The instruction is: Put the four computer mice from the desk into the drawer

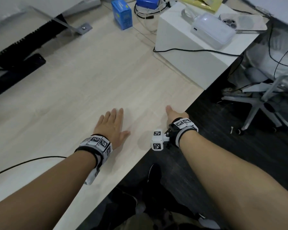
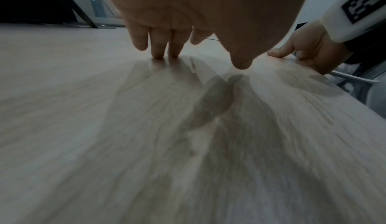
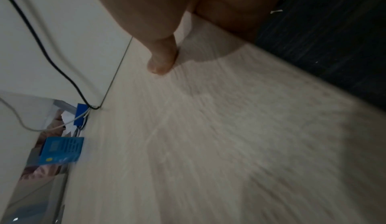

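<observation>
Pale wood-grain desk (image 1: pixel 93 83) lies under the left hand (image 1: pixel 111 125), fingers straight, fingertips (image 2: pixel 158 54) touching the top, holding nothing. The right hand (image 1: pixel 175 113) sits at the desk's edge, thumb (image 3: pixel 163 62) on top; its fingers are hidden, so its grip cannot be told. Two blue boxes (image 1: pixel 122 13) stand far back beside one white box (image 1: pixel 189 45). No mouse or drawer shows.
</observation>
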